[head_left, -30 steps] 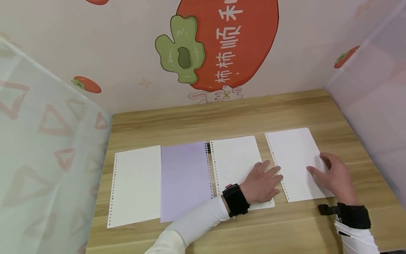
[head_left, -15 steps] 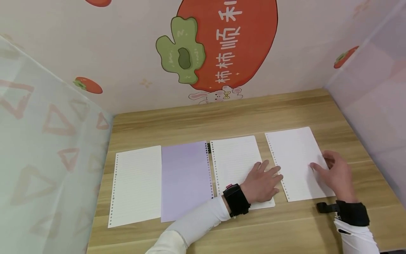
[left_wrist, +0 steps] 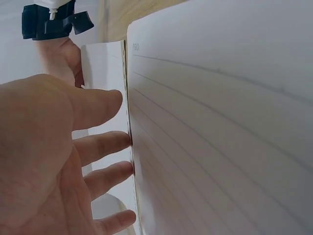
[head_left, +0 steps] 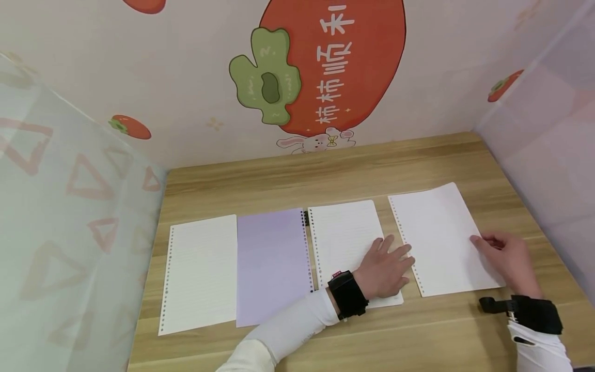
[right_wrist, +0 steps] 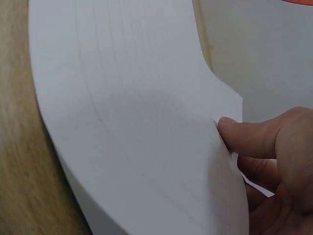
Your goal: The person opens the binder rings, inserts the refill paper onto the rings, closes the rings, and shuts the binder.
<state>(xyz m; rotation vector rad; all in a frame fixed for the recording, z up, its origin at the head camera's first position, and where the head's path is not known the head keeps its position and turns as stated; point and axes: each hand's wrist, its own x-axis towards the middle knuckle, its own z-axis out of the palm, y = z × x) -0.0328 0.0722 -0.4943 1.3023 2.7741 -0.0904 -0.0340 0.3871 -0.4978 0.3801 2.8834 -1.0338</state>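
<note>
At the right of the table lies white loose-leaf paper (head_left: 437, 237) with punched holes down its left side. My right hand (head_left: 509, 258) pinches its right edge, thumb on top and fingers beneath; the right wrist view shows the paper (right_wrist: 132, 122) curving up at the thumb (right_wrist: 249, 137). My left hand (head_left: 383, 266) rests palm down with fingers spread on the lined white paper (head_left: 341, 227) beside it. Its fingertips come right at the hole-punched edge of the rightmost paper. In the left wrist view the left hand's fingers (left_wrist: 105, 178) are straight.
Left of the lined paper lies a purple sheet (head_left: 271, 263), holes on its right side. A lined white sheet (head_left: 200, 274) adjoins it at far left. A small black binder piece (head_left: 306, 217) shows between purple and white. Patterned walls (head_left: 186, 93) enclose the wooden table (head_left: 325, 173).
My right hand has moved right along the rightmost paper to its edge and now pinches it; that edge has risen and bends. The left hand stays in place.
</note>
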